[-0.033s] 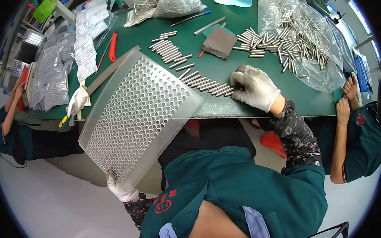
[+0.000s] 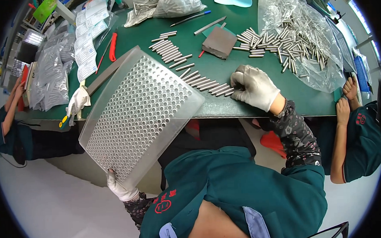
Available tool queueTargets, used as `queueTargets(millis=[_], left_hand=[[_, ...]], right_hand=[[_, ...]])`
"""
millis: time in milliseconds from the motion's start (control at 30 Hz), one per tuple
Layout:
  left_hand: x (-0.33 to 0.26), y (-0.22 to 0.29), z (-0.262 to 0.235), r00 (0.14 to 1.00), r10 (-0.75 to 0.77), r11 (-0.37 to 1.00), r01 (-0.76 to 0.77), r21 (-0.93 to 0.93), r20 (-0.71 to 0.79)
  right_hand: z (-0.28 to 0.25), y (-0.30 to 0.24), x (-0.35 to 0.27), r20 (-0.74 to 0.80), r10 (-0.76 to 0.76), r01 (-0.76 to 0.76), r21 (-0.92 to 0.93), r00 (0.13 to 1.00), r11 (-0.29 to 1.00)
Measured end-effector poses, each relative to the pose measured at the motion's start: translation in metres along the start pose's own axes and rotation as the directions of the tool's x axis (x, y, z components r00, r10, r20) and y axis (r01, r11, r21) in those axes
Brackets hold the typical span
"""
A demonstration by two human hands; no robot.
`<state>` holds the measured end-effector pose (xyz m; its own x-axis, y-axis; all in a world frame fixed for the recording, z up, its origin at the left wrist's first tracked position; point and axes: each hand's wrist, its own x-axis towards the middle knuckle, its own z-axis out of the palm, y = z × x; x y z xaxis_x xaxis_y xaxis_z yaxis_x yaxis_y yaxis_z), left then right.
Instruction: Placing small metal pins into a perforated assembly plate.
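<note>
My left hand (image 2: 120, 186), in a white glove, grips the lower corner of a translucent plastic tray (image 2: 133, 115) with many round holes. The tray is tilted, its far end over the table and its near end past the table edge. My right hand (image 2: 255, 87), also gloved, rests at the table's front with curled fingers, at the right end of a slanting row of metal pins (image 2: 201, 82). Its fingertips hide the row's end, so what they pinch cannot be made out. More pins lie in line farther back (image 2: 165, 50).
A dark square block (image 2: 220, 43) lies behind the row. At right, loose pins (image 2: 298, 46) spill from an open plastic bag (image 2: 324, 77). Farther off are a pen (image 2: 190, 18), a bag of pins (image 2: 168, 5) and a red-handled tool (image 2: 113, 48). Co-workers' hands (image 2: 347, 99) show at both sides.
The far right corner of the tray has shifted very slightly to the right. My right hand and the pins look unmoved.
</note>
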<state>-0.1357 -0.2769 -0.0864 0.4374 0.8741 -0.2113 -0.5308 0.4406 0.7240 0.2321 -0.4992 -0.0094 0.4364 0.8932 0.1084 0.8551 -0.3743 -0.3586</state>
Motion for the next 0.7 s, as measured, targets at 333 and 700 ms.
queueTargets(millis=[333, 700], left_hand=[[0.007, -0.020, 0.025, 0.998, -0.017, 0.999, 0.014, 0.048, 0.063], [0.010, -0.035, 0.041, 0.992, -0.067, 0.997, 0.064, 0.037, 0.106]], right_hand=[[0.003, -0.009, -0.012, -0.065, 0.055, -0.067, -0.205, 0.996, 0.976], [-0.010, -0.013, -0.023, 0.059, 0.138, -0.111, -0.329, 0.989, 0.938]])
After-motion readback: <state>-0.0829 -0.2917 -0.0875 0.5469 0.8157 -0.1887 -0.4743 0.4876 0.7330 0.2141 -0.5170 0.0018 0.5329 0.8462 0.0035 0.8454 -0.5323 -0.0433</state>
